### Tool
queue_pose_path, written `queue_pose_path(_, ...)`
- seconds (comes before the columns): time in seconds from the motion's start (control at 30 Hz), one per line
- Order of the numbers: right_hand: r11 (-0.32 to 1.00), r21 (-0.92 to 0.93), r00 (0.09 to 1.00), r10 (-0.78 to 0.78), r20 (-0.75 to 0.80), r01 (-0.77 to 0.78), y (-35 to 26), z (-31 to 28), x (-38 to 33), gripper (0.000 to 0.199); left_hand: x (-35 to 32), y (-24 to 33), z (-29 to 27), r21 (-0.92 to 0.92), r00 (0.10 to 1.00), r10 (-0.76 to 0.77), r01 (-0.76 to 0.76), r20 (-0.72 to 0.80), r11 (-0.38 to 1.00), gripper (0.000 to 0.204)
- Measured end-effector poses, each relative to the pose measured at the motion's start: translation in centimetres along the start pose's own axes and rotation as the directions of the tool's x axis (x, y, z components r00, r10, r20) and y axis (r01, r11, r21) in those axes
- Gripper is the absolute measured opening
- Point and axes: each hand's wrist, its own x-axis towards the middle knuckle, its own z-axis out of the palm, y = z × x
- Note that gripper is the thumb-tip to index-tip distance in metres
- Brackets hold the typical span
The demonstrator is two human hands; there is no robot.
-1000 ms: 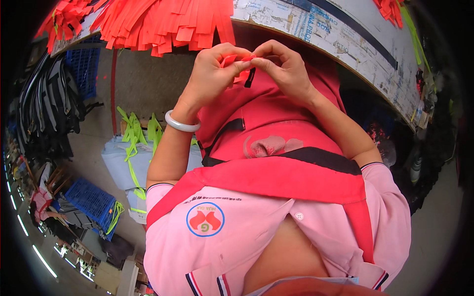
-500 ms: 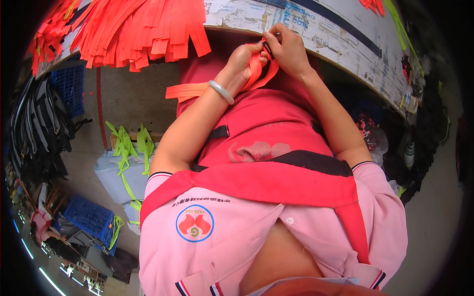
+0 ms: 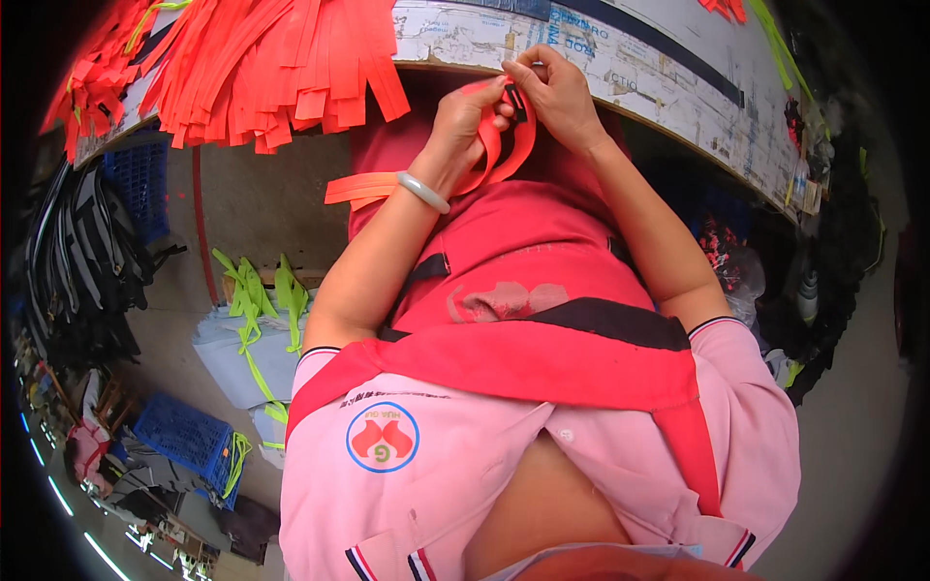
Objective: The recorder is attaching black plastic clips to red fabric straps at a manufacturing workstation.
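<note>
An orange webbing strap hangs in a loop below my hands, over the red apron. Its flat tail sticks out to the left past my bangled wrist. A small black buckle sits on the strap between my two hands. My left hand is closed, pinching the strap beside the buckle. My right hand pinches at the strap's upper end just above the buckle, its thumb and forefinger together. Exactly how the strap passes through the buckle is hidden by the fingers.
A thick bundle of orange straps hangs over the front edge of the worn white table. Below to the left are black-and-grey straps, a blue crate and a pale stack with lime-green ties.
My left hand has moved slightly left, and my right hand has drawn a little leftward too. The black buckle now shows more fully between them, and the strap loop hangs more open.
</note>
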Motion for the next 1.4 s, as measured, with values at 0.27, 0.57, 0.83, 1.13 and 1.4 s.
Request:
queue_pose_path(0.27,0.974,0.205,0.983,0.063,0.171,-0.098,-3.4,-0.1,-3.1,0.023,-5.0,1.2,0.8,0.349,0.935,0.352,-0.345,0.046,0.871,0.015)
queue_pose_path(0.57,0.97,0.154,0.895,0.103,0.435,-0.186,-2.5,3.0,-6.3,0.019,-6.8,3.0,1.8,0.502,0.857,0.486,-0.501,0.172,0.705,0.007)
queue_pose_path(0.83,0.921,0.363,0.859,-0.297,0.417,0.142,-6.2,5.2,0.1,0.015,-12.8,7.7,1.1,0.373,0.91,0.415,-0.382,-0.008,0.845,0.012)
queue_pose_path(1.13,0.988,0.05,0.984,-0.151,0.091,0.147,-11.6,7.4,18.2,0.033,-15.3,7.8,2.9,0.517,0.944,0.276,-0.329,0.178,0.79,0.05)
queue_pose_path(1.4,0.985,0.168,0.626,-0.153,0.765,0.037,-10.5,4.7,3.7,0.02,-13.1,8.7,0.7,0.335,0.979,0.186,-0.202,0.08,0.92,0.083)
